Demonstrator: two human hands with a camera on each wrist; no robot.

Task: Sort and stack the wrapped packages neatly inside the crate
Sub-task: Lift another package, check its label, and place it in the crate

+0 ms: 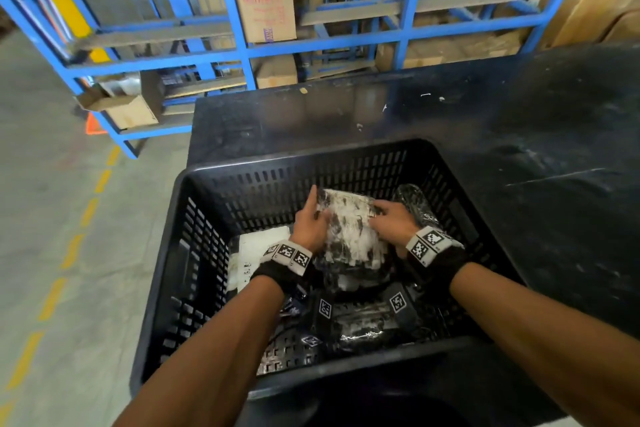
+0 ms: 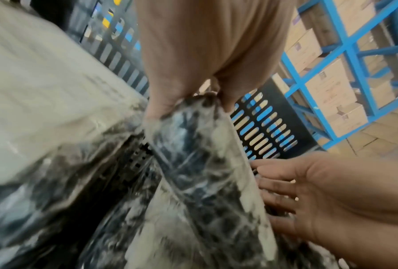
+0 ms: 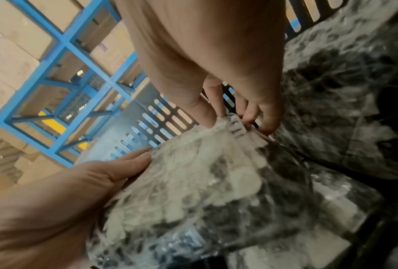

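Observation:
A black slotted crate [image 1: 194, 180] stands on a black table [image 1: 519, 149]. Both hands are inside it, holding one wrapped package [image 1: 349, 236], black and white under clear film, tilted on edge. My left hand [image 1: 320, 215] pinches its left upper corner, the index finger pointing up; the left wrist view shows that pinch [image 2: 181, 94] on the package [image 2: 204, 172]. My right hand [image 1: 379, 215] curls over the right upper edge, fingertips pinching the film [image 3: 234, 112]. A flat white package [image 1: 259, 246] lies at the left and a dark one [image 1: 414, 201] leans at the right. More wrapped packages [image 1: 363, 326] lie underneath.
A blue metal rack [image 1: 235, 10] with cardboard boxes [image 1: 266, 0] stands behind the table. Grey floor with a dashed yellow line [image 1: 86, 211] runs along the left. The table stretches right of the crate, dusty and scuffed.

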